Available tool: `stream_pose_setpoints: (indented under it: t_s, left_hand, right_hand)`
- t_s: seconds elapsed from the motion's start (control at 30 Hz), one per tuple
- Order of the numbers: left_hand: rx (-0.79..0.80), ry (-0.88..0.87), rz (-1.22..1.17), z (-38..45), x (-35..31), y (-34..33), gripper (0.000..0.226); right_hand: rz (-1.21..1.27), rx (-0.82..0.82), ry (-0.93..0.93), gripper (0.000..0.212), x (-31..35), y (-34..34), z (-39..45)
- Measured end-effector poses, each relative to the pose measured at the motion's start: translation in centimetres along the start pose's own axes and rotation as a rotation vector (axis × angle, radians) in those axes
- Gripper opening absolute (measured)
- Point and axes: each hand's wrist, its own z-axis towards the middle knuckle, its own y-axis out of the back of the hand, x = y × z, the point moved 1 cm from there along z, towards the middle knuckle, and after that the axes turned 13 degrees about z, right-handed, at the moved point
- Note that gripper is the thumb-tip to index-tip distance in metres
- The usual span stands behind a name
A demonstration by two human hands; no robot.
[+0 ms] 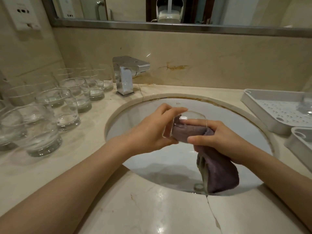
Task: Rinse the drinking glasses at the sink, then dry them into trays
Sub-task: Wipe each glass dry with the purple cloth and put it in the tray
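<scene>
Left hand (148,134) curled round one glass (182,125) over the sink (236,125), right hand (219,141) gripping one purple cloth (219,173) stuffed inside it, roughly ten glasses (67,105) crowding the left bench, two white trays (263,108) at the right edge.

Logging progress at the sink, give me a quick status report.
Left hand grips glass over sink. Right hand pushes purple cloth inside it. One glass in tray. Nothing in the way.

Drinking glasses (50,105) crowd the counter's (152,208) left edge; two trays (270,112) block its right edge; the front edge lies bare.
</scene>
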Motion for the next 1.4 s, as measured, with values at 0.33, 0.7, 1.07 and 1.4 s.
stream_pose_setpoints:
  t_s: [0.33, 0.7, 1.07, 1.4]
  left_hand:
    - [0.219, 0.36, -0.834, 0.3, -0.4, 0.5, 0.072]
    - [-0.068, -0.056, -0.037, -0.1, 0.2, -0.6, 0.084]
    - [0.207, 0.317, -0.817, 0.2, -0.5, 0.5, 0.076]
    - [-0.035, -0.044, -0.006, 0.0, 0.2, -0.2, 0.077]
  right_hand:
    - [-0.843, 0.026, 0.559, 0.048, -0.6, 1.0, -0.2]
    - [0.07, 0.001, -0.031, 0.048, 0.7, -0.1, -0.2]
    - [-0.758, 0.034, 0.509, 0.048, -0.2, 0.8, -0.3]
    - [0.163, -0.035, -0.026, 0.042, 0.8, -1.0, -0.3]
